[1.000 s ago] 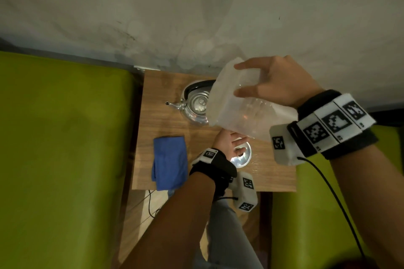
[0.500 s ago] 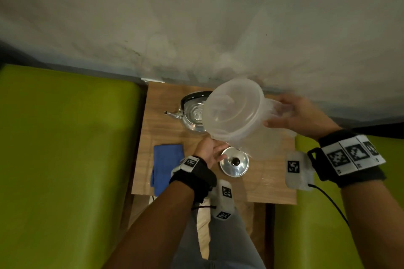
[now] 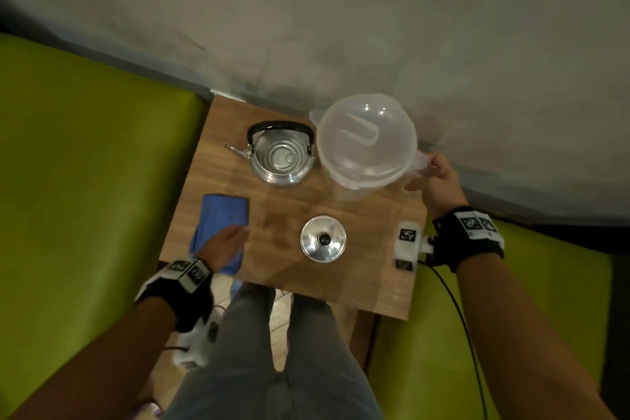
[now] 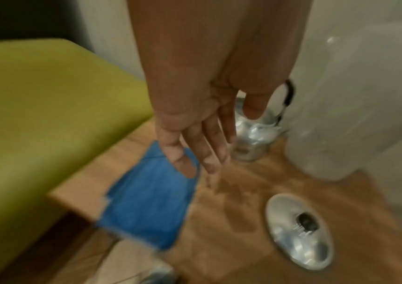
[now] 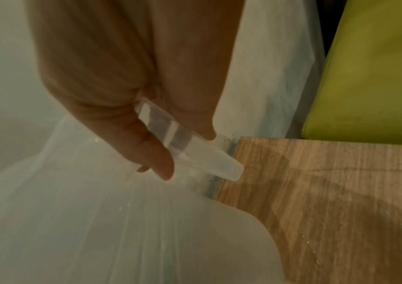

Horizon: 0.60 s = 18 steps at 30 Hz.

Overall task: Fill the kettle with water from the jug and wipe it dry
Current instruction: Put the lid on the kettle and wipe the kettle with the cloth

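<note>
A steel kettle (image 3: 281, 158) with a black handle stands uncovered at the back of the small wooden table (image 3: 368, 269). Its round lid (image 3: 323, 238) lies knob-up near the front. The clear plastic jug (image 3: 366, 140) stands upright to the right of the kettle. My right hand (image 3: 433, 181) holds its handle (image 5: 188, 146), with fingers curled round it. A folded blue cloth (image 3: 223, 228) lies at the table's left edge. Over the cloth (image 4: 146, 203) hovers my left hand (image 4: 195, 149), fingers straight and holding nothing; the kettle (image 4: 251, 138) shows behind it.
Green padded seats (image 3: 85, 181) flank the table on both sides. A grey wall (image 3: 341, 27) runs right behind the table. My legs (image 3: 272, 351) are under the table's front edge. A cable (image 3: 456, 310) runs from my right wrist band.
The jug went from tilted over the kettle to standing upright on the table at the right. My left hand moved left from beside the lid to above the blue cloth.
</note>
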Motion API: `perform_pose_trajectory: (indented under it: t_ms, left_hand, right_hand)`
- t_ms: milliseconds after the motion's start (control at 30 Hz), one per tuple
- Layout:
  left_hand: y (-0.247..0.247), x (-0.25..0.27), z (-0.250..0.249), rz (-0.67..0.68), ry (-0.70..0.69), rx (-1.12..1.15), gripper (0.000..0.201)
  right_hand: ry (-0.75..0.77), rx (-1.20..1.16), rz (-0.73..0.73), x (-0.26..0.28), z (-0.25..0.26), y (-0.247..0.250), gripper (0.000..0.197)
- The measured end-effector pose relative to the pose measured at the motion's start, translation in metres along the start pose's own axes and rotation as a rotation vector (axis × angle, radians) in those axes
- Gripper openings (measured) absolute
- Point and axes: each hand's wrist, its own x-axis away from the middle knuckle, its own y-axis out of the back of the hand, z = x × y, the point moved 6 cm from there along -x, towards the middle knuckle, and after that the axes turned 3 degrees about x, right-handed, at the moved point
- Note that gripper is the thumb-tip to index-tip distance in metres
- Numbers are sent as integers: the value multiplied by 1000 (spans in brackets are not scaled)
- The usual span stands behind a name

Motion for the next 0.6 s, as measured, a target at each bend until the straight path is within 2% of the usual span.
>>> perform_pose_trajectory:
  t_ms: [100, 167, 233, 333, 433, 600]
  left_hand:
    - [35, 20, 71, -125, 180, -219, 37]
    - [46, 36, 112, -136, 277, -290, 40]
    - [49, 52, 138, -153, 316, -324, 40]
    - [51, 75, 169, -222, 371, -187, 41]
    - [44, 86, 199, -197, 434, -123, 37]
    - [32, 90, 200, -222, 470, 33, 39]
  right_hand:
    - [-17, -15, -9, -19, -14, 1, 38]
    - [-38, -11, -4, -30, -24, 4, 41]
    - [-47, -10, 2, -38, -31, 9, 43]
    - [-54, 16, 25, -46, -39, 14, 43]
    - [-61, -35, 28, -48, -44, 16, 45]
    - [11, 14, 69, -50, -44, 16, 38]
